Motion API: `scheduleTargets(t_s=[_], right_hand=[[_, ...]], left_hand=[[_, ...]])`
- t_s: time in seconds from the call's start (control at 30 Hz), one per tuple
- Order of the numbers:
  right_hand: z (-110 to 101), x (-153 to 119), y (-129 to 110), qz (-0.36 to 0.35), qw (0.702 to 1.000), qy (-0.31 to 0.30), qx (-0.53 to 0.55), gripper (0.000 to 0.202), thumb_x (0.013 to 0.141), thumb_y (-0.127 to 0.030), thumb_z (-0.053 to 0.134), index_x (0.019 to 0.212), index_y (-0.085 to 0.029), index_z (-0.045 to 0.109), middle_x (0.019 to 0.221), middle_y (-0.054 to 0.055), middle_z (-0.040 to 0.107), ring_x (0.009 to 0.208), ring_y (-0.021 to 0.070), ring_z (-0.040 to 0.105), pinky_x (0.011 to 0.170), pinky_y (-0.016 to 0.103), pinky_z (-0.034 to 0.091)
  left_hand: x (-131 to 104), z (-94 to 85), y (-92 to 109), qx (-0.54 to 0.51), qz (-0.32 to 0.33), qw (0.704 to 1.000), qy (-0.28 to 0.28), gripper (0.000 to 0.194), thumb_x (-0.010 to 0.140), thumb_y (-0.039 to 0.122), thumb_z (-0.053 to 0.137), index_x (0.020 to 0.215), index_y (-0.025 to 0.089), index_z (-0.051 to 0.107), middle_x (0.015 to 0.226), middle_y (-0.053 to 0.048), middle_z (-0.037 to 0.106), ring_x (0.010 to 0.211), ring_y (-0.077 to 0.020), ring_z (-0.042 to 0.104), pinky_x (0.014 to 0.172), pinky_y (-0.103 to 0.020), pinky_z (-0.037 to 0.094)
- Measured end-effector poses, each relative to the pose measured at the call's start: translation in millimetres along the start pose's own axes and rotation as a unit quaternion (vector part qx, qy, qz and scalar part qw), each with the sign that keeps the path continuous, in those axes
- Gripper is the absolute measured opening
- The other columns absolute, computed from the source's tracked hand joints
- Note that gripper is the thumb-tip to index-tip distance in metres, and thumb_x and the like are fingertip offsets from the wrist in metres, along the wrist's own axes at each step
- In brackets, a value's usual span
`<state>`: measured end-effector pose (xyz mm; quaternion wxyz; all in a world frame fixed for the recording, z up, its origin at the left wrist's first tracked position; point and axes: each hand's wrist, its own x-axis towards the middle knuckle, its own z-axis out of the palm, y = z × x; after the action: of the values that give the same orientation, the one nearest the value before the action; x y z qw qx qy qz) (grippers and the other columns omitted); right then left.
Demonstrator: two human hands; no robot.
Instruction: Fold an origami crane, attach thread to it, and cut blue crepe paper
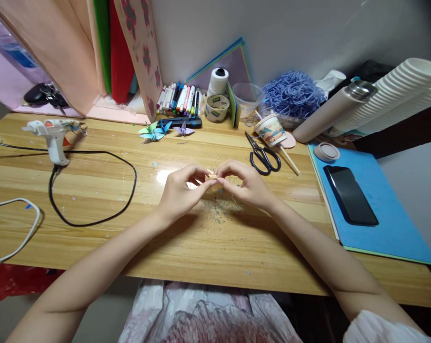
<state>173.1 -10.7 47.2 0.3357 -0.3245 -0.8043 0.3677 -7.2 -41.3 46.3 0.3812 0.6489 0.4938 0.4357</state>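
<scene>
Over the middle of the wooden table (186,259), my left hand (183,188) and my right hand (245,183) meet at their fingertips. Both pinch one small pale yellow piece (211,176), which looks like folded paper; the fingers hide most of it. Beneath them, tiny blue and dark scraps (217,214) are scattered over the wood. Black-handled scissors (263,155) lie just beyond my right hand, blades pointing away. Folded paper cranes (154,131) in green and blue sit beyond my left hand, with a purple crane (184,129) beside them.
At left stands a white glue gun (51,138) with a looping black cable (94,152). Markers (181,99), tape (216,107) and blue-purple string (292,93) line the back. A decorated paper cup (270,131) is behind the scissors. A phone (351,195) rests on blue sheets (390,205).
</scene>
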Motion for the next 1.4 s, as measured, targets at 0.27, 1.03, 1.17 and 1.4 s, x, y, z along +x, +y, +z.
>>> scheduleTargets(t_s=[0.27, 1.03, 1.17, 1.4], right_hand=[[4, -2, -2, -0.030, 0.998, 0.030, -0.052, 0.006, 0.082, -0.015, 0.052, 0.085, -0.017, 0.057, 0.083, 0.004, 0.061, 0.077, 0.0148, 0.058, 0.072, 0.030, 0.047], [8, -7, 3, -0.136, 0.973, 0.104, -0.152, 0.013, 0.080, -0.007, 0.052, 0.077, -0.020, 0.049, 0.071, 0.003, 0.057, 0.069, 0.0165, 0.052, 0.061, 0.030, 0.044], [9, -6, 4, -0.144, 0.980, 0.078, -0.116, 0.014, 0.082, -0.010, 0.051, 0.074, -0.020, 0.047, 0.070, 0.003, 0.053, 0.069, 0.0160, 0.050, 0.060, 0.029, 0.043], [6, -2, 11, -0.057, 0.992, 0.055, -0.094, 0.008, 0.083, -0.015, 0.055, 0.090, -0.019, 0.056, 0.080, 0.003, 0.059, 0.074, 0.0157, 0.052, 0.067, 0.030, 0.044]], left_hand=[[1, 1.0, -2, 0.011, 0.025, 1.000, 0.008, 0.020, 0.078, 0.035, 0.062, 0.080, 0.015, 0.063, 0.077, -0.003, 0.065, 0.070, -0.0125, 0.059, 0.063, -0.023, 0.047], [0, -1.5, -13, 0.153, 0.218, 0.964, -0.001, 0.006, 0.081, 0.019, 0.058, 0.079, 0.016, 0.063, 0.079, -0.005, 0.064, 0.075, -0.0143, 0.057, 0.068, -0.027, 0.044], [0, -1.8, -12, 0.142, 0.219, 0.965, -0.010, 0.011, 0.079, 0.020, 0.059, 0.069, 0.016, 0.059, 0.072, -0.003, 0.061, 0.070, -0.0142, 0.055, 0.065, -0.027, 0.042], [5, -1.6, -14, 0.077, 0.085, 0.993, -0.011, 0.012, 0.081, 0.027, 0.058, 0.074, 0.017, 0.061, 0.074, -0.002, 0.061, 0.072, -0.0135, 0.056, 0.068, -0.026, 0.043]])
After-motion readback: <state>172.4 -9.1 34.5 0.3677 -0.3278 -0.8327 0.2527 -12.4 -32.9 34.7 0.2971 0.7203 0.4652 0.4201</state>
